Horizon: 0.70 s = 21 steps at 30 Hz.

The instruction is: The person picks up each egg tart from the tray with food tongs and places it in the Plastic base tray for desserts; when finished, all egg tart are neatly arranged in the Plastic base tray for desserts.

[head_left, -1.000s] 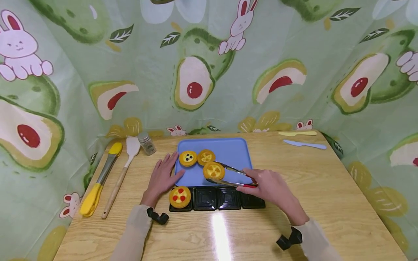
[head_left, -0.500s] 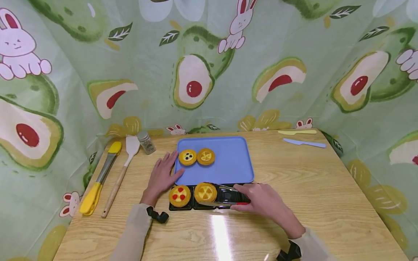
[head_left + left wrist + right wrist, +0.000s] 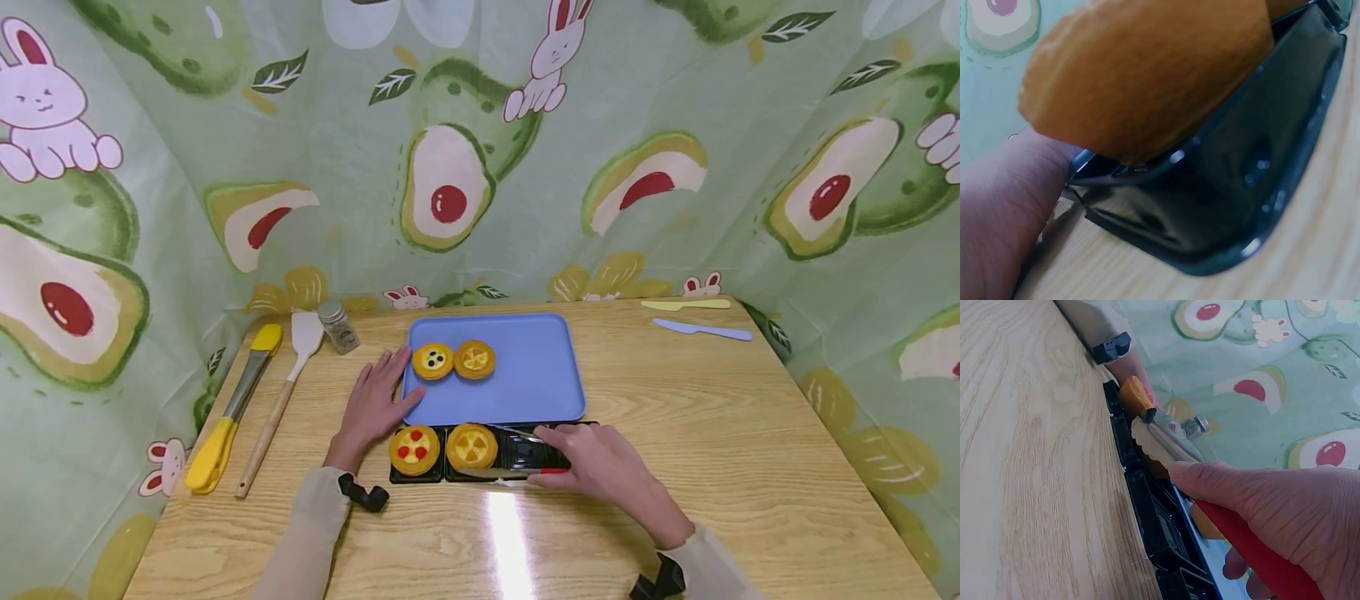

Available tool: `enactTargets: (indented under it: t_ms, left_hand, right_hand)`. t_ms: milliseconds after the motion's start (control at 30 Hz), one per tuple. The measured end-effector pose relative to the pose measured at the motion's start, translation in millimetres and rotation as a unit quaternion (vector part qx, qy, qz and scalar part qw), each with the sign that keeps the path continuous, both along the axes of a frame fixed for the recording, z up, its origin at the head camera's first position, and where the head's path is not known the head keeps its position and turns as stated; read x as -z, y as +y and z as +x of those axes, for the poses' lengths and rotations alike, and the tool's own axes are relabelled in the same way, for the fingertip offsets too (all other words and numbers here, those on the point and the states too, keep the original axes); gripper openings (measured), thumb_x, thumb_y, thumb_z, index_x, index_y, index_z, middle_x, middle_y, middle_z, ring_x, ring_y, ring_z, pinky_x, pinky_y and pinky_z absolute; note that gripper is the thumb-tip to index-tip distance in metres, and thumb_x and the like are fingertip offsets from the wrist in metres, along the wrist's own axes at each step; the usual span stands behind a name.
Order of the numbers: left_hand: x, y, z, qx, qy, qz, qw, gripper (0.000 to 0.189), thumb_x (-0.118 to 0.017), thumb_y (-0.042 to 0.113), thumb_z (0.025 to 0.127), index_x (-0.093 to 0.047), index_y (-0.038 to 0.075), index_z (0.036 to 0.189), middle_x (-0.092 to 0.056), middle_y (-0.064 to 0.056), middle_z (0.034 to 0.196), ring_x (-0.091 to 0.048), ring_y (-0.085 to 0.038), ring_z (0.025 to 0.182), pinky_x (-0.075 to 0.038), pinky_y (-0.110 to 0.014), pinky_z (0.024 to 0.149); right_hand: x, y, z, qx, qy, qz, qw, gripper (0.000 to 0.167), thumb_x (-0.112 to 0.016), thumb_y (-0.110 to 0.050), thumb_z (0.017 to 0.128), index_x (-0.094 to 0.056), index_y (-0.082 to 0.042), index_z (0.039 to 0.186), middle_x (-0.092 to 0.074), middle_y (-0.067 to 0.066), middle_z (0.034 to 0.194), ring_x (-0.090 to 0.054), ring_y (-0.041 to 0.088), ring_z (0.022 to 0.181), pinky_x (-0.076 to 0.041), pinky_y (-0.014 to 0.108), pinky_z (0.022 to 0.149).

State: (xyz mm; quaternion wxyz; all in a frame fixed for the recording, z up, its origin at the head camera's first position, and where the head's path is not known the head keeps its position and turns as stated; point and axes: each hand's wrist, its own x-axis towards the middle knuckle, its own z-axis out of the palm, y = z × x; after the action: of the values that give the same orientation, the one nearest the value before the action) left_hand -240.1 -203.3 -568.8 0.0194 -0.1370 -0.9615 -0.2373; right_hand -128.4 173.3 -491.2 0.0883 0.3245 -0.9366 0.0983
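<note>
My right hand [image 3: 603, 467] grips red-handled metal tongs [image 3: 553, 472], whose arms lie on either side of a tart with orange wedge topping [image 3: 471, 447]. That tart sits in the second compartment of a black plastic box [image 3: 522, 454]. A tart with red topping [image 3: 414, 451] fills the leftmost compartment; in the left wrist view its golden side [image 3: 1141, 81] shows close up. The left hand [image 3: 377, 400] lies with fingers spread at the left edge of a blue tray [image 3: 532, 367]. On the tray are a tart with dark dots [image 3: 432, 362] and another wedge-topped tart [image 3: 475, 360].
Yellow-ended tongs [image 3: 236, 408], a wooden-handled spatula [image 3: 276, 417] and a shaker jar [image 3: 339, 327] lie or stand at the left. A yellow knife [image 3: 686, 305] and a blue knife [image 3: 702, 330] lie back right. A printed curtain [image 3: 525, 208] borders the table.
The tongs have carried the wedge-topped tart from the tray toward me into the second compartment, then stayed there. The left hand has kept its place.
</note>
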Motion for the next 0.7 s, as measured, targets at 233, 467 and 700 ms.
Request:
enactTargets:
  t_ms: [233, 467, 700]
  left_hand:
    - [-0.1, 0.1, 0.3, -0.001, 0.000, 0.003, 1.0000, 0.086, -0.051, 0.065, 0.101, -0.024, 0.020, 0.168, -0.030, -0.004, 0.171, -0.018, -0.030, 0.161, -0.010, -0.056, 0.128]
    - [1.2, -0.4, -0.3, 0.000, 0.005, 0.002, 1.0000, 0.087, -0.051, 0.066, 0.100, -0.024, 0.020, 0.168, -0.029, -0.003, 0.171, -0.017, -0.029, 0.161, -0.011, -0.057, 0.128]
    - [3.6, -0.9, -1.4, 0.003, 0.005, 0.003, 1.0000, 0.087, -0.051, 0.067, 0.100, -0.023, 0.020, 0.168, -0.029, -0.003, 0.171, -0.017, -0.029, 0.161, -0.010, -0.057, 0.128]
  right_hand:
    - [0.2, -0.9, -0.1, 0.009, -0.003, 0.013, 0.9999, 0.070, -0.080, -0.072, 0.076, -0.075, -0.019, 0.122, -0.073, -0.003, 0.081, -0.058, 0.009, 0.054, -0.038, 0.023, 0.041]
    - [-1.7, -0.4, 0.9, 0.013, -0.003, 0.014, 0.9998, 0.075, -0.079, -0.074, 0.075, -0.074, -0.017, 0.125, -0.076, -0.001, 0.089, -0.064, 0.013, 0.059, -0.042, 0.025, 0.043]
    - [-5.5, -2.3, 3.7, 0.013, -0.012, 0.007, 0.9998, 0.078, -0.077, -0.077, 0.075, -0.073, -0.017, 0.125, -0.077, 0.000, 0.093, -0.065, 0.012, 0.062, -0.047, 0.027, 0.047]
